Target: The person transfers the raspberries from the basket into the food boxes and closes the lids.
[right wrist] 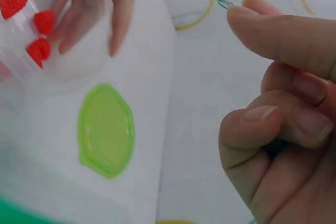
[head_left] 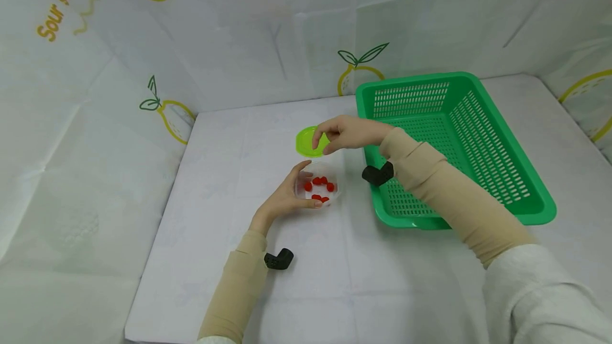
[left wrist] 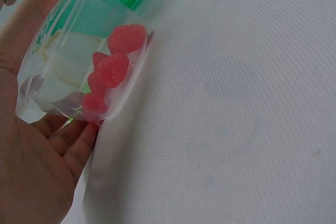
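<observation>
Clear container sits on the white table, left of the green basket and well apart from its rim. Red raspberries lie inside in a rough ring on the bottom. Just beyond it, on the table: a lime-green lid-like piece, lemon-shaped, partly hidden by the right hand in the head view. Right sleeve crosses above the basket's left part and covers some of it. Black devices show at both wrists. Lemon-print sheet stands behind the table.

Left hand: on the container, thumb along the near side, fingers round the left and far side, spread as wide as the wall between them. Right hand: free, fingers loosely bent, modest gap between thumb and index, seen over the lid-like piece; can't tell how high above it. Apart from the container.
</observation>
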Available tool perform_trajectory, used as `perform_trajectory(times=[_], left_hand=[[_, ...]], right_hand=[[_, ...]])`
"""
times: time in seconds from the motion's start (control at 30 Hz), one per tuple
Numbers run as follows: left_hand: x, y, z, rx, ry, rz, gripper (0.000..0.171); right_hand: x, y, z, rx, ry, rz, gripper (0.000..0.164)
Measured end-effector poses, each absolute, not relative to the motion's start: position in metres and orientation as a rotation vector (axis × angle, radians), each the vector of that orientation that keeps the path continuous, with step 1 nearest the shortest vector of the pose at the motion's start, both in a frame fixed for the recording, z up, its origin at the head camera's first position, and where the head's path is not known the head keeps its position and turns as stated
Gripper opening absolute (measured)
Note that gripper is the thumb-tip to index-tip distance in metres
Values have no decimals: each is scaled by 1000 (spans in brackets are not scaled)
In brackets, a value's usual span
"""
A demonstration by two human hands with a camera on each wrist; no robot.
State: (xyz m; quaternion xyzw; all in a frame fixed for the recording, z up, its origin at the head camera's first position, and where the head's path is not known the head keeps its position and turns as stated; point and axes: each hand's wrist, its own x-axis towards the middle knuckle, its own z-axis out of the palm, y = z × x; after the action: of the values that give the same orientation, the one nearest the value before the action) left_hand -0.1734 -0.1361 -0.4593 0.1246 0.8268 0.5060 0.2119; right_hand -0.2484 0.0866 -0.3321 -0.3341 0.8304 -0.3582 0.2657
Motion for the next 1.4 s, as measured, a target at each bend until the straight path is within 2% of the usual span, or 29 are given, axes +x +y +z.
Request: perform_trajectory(times=[0.23,0.53,0.77,1.0,1.4], left_hand=[[-173,-136,-460,351,2326,1391,97],[-173,-137,-461,341,2328,1377,95],[-173,-136,-461,350,2331,1384,95],[-173,-137,-461,355,2340,1380,95],[-173,-135,-460,348,2335,1393,95]], right_hand=[[-258,137,-323,-679,2329,-1196,20],[-274,190,-358,-559,2242,-1449,35],[-281,205,-378,-467,2244,-1538,31],[-287,206,-398,-338,2357,-1348,32],[-291,205,-425,-435,2524,-941,35]])
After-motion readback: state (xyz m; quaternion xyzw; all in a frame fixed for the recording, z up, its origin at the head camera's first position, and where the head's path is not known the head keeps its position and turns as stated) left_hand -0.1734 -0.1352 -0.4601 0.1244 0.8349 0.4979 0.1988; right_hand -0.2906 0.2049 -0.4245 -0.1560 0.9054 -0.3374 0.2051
